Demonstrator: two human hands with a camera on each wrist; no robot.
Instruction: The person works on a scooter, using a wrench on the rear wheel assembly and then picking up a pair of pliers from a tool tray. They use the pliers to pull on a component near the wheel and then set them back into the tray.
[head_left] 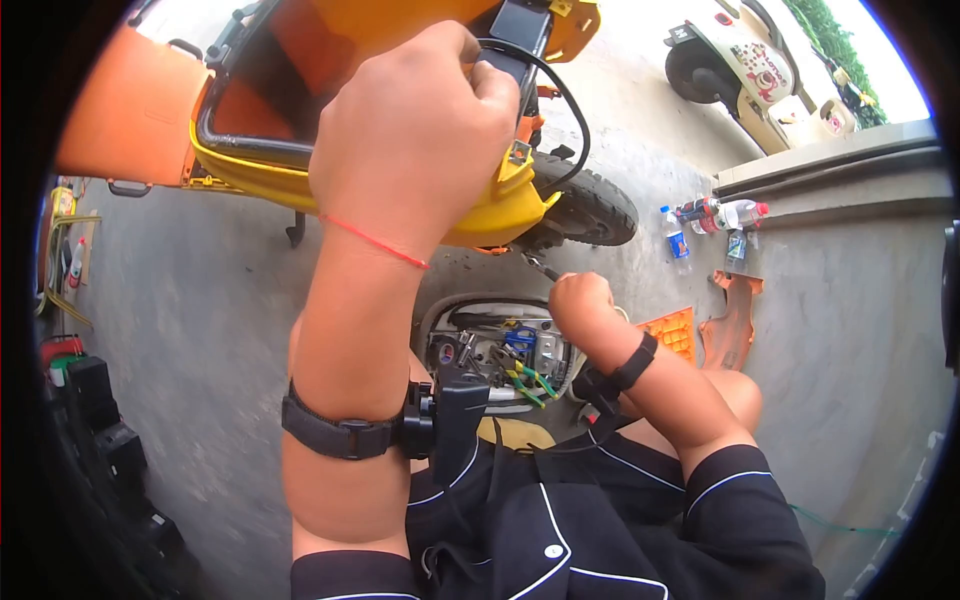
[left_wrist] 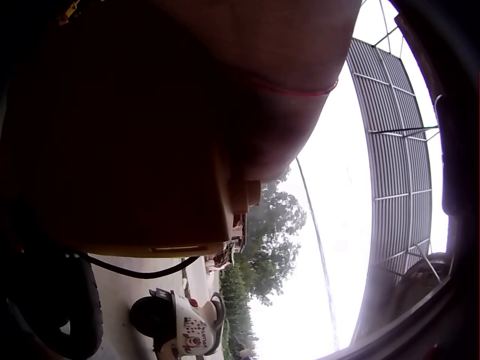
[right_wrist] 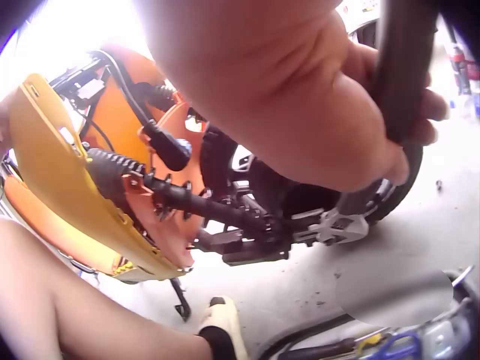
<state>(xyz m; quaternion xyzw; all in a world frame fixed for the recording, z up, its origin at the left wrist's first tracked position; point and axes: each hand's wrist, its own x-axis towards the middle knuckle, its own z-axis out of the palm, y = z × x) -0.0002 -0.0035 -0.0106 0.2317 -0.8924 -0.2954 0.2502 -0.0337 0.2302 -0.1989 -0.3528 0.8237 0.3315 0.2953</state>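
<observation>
My left hand (head_left: 415,130) is curled over the rim of the scooter's yellow body panel (head_left: 265,175), its fingertips mostly hidden behind the fist. In the right wrist view the yellow panel (right_wrist: 52,180) stands beside a black shock absorber (right_wrist: 195,202). Low by the scooter's wheel (head_left: 590,205), my right hand (head_left: 582,302) grips a wrench-like tool (head_left: 540,265) with a dark handle and a metal end. Up close, my right hand (right_wrist: 330,112) has its fingers wrapped round the thick dark handle (right_wrist: 406,67). The metal end points toward the wheel hub.
Between my legs sits a tray (head_left: 430,320) of tools, including green-handled pliers (head_left: 528,385). Bottles (head_left: 675,240) and orange plastic parts (head_left: 730,325) lie to the right. A white scooter (head_left: 750,70) is parked behind. Black cases (head_left: 105,430) line the left side.
</observation>
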